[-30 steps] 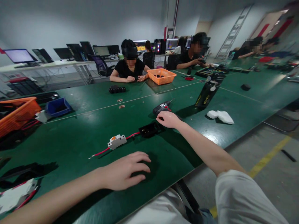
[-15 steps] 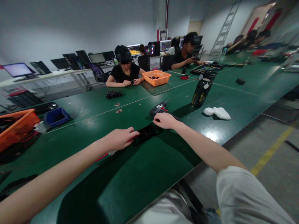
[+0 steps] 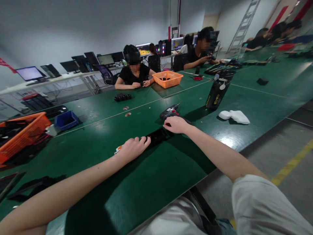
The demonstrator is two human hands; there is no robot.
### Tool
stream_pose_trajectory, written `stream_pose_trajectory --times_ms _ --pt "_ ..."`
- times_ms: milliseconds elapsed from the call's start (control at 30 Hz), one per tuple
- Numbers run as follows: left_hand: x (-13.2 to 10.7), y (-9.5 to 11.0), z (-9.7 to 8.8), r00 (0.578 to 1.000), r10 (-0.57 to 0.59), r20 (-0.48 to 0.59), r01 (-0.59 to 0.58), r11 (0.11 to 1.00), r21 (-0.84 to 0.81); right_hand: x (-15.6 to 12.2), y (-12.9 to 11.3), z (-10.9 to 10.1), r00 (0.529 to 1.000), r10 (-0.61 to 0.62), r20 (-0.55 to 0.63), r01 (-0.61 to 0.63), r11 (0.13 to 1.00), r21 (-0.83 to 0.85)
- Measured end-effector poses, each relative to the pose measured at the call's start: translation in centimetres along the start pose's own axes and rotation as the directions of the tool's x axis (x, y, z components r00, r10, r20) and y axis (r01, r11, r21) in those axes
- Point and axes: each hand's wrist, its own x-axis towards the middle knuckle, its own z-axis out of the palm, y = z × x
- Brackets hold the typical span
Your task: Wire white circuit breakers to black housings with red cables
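A long, shallow black case lies flat on the green table, its dark inside facing up. My left hand is closed over its left end, fingers bent down across it; the thumb is hidden. At the case's far right end my right hand has its fingers curled in on the edge, fingertips partly hidden. A white and orange piece, perhaps a connector, pokes out behind my left hand. Just beyond my right hand lies a black and grey power drill with red marks.
A black bottle and a crumpled white item stand to the right. On the left are an orange basket and a blue bin. Across the table, a person works beside another orange basket.
My left hand has shifted along the case and its fingers now lie further over the end. The white and orange piece has come into sight. The view has turned slightly left.
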Motion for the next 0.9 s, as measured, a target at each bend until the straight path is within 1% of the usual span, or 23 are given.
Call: stream_pose_trajectory --times_ms 133,333,433,633,700,800,900 --pt "0.0 0.0 0.3 0.999 -0.022 -0.025 0.022 1.000 -0.019 0.0 -0.1 -0.1 1.000 -0.001 0.004 0.001 1.000 0.008" --pt "0.3 -0.2 0.7 0.999 -0.029 -0.013 0.028 0.997 -0.068 0.1 -0.4 -0.4 1.000 0.010 0.012 -0.010 1.000 0.013" --pt "0.4 -0.4 1.0 0.999 -0.037 -0.037 0.032 0.993 -0.111 0.1 -0.4 -0.4 1.000 0.004 0.015 -0.005 1.000 0.018" --pt "0.7 -0.5 1.0 0.997 -0.057 -0.052 0.050 0.989 -0.137 0.2 -0.2 -0.2 1.000 -0.018 0.007 0.018 1.000 0.013" --pt "0.8 -0.4 0.8 0.995 -0.090 -0.045 0.083 0.986 -0.143 0.3 -0.1 -0.1 1.000 -0.024 0.013 0.023 1.000 0.014" --pt "1.0 -0.3 0.5 0.983 -0.183 -0.020 0.178 0.970 -0.166 0.3 0.0 -0.1 0.999 -0.019 0.032 0.019 1.000 0.020" --pt "0.9 -0.6 0.1 0.950 -0.306 0.058 0.311 0.926 -0.216 0.3 -0.1 -0.2 1.000 -0.019 0.025 0.018 0.999 0.031"
